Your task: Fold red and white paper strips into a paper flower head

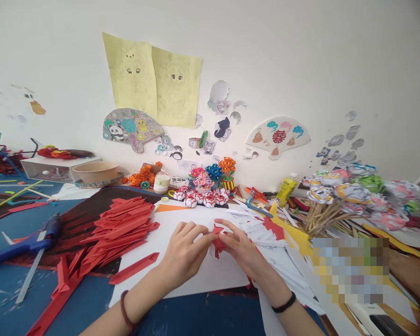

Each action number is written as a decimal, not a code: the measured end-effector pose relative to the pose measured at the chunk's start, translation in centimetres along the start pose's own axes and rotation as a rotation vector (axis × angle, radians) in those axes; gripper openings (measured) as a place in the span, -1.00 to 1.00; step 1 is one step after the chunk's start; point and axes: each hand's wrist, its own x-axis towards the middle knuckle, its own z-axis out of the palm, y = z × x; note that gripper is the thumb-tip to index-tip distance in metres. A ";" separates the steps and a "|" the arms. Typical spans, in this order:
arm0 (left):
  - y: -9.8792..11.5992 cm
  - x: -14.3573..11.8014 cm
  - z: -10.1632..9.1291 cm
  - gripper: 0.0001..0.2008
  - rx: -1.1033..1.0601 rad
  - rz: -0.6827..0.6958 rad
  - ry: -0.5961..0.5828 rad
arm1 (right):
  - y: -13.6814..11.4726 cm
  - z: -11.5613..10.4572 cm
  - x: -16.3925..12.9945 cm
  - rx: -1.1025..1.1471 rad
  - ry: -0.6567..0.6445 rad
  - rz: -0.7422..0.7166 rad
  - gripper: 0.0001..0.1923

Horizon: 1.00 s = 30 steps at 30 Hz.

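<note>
Above white paper (227, 280), the left hand (187, 247) and right hand (244, 249) hold folded red paper (217, 244) between them, grip narrow.

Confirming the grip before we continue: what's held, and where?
The left hand and right hand hold a folded red paper piece by opposite sides.

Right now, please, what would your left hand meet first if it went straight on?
The red folded paper, which it appears to touch, then probably the right hand; depth is unclear.
</note>
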 end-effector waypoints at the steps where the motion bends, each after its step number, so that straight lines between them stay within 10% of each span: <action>1: -0.1 -0.1 0.0 -0.72 0.035 0.025 0.001 | -0.1 0.0 0.0 -0.006 -0.001 -0.006 -0.45; 30: 0.1 0.1 0.3 -0.65 0.007 0.027 -0.044 | 1.4 -0.8 0.5 -0.112 0.110 -0.123 -0.57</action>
